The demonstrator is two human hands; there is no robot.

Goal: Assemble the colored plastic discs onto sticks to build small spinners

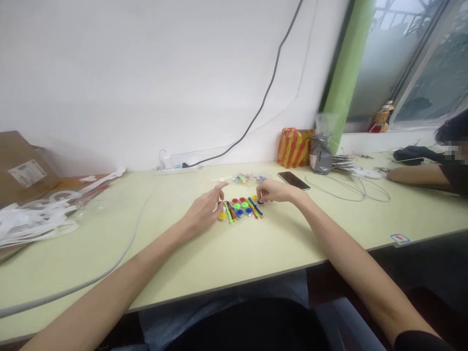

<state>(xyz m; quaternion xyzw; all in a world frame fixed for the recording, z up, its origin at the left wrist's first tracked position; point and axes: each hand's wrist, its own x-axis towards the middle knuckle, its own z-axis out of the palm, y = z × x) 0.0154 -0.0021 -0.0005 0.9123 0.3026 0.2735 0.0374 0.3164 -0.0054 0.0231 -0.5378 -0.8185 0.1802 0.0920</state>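
Small round discs in red, green, blue and yellow lie in rows on the table, among them a red disc [234, 201], a green disc [244, 205] and a blue disc [239, 212]. Bundles of thin coloured strips [255, 207] lie between them. My left hand [205, 207] rests at the left side of this group, fingers apart, just above a yellow disc [222, 216]. At the right side, my right hand [272, 191] has its fingertips closed on a small black disc [260, 202], at table level. The fingers partly hide the pieces beneath them.
Behind the group lie clear bags of colourful pieces [242, 179] and a phone [293, 180]. A striped bag [293, 147] and a grey pouch [321, 155] stand by the wall. White strips [32, 214] and a grey cable [109, 268] are left; another person's arm [417, 176] is right.
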